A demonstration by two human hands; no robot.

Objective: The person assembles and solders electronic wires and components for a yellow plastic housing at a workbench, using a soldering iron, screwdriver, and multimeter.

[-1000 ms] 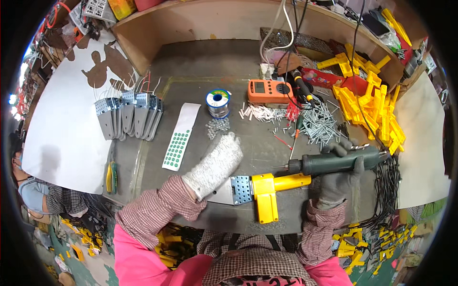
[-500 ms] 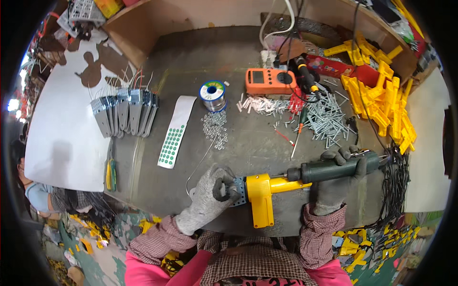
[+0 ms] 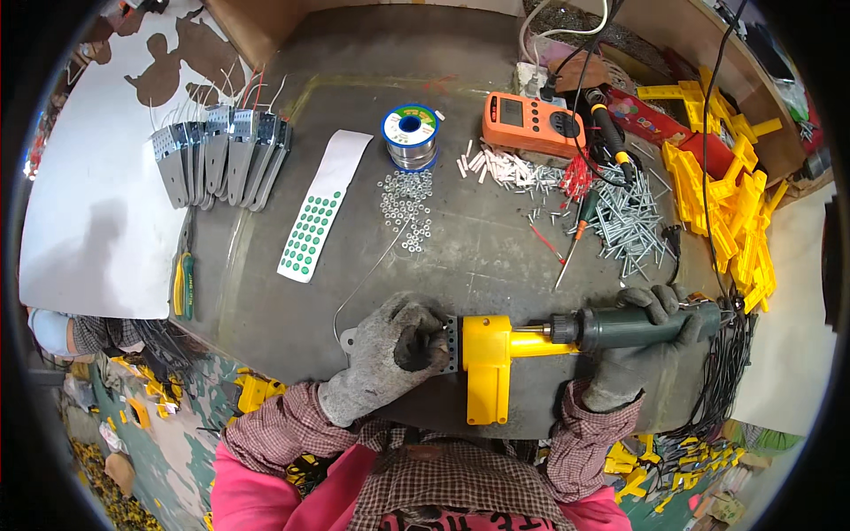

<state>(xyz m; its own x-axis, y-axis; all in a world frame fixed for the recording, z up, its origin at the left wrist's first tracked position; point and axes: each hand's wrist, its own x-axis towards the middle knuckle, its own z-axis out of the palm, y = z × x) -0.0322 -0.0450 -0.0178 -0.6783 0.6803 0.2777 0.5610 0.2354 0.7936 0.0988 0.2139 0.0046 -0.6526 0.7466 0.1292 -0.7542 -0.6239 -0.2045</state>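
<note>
orange multimeter (image 3: 531, 126) right of wire spool (image 3: 411, 146), green-dotted strip (image 3: 324, 207) left of it

The solder spool (image 3: 412, 152) stands on the table (image 3: 478, 252) behind the nuts (image 3: 405, 190), the housing (image 3: 487, 367) before the multimeter (image 3: 529, 125).

The person's gloved left hand (image 3: 390, 350) grips a perforated metal plate (image 3: 452, 345) fixed to a yellow plastic part (image 3: 486, 376), while the gloved right hand (image 3: 642, 341) wraps around a dark green power screwdriver (image 3: 620, 328), its bit pointing left at that part. Beyond them on the grey tabletop (image 3: 478, 239) lie a dotted sticker strip (image 3: 312, 230), small nuts (image 3: 405, 199) beside a solder spool (image 3: 410, 152), loose screws (image 3: 627, 221) and an orange multimeter (image 3: 529, 124).
</note>
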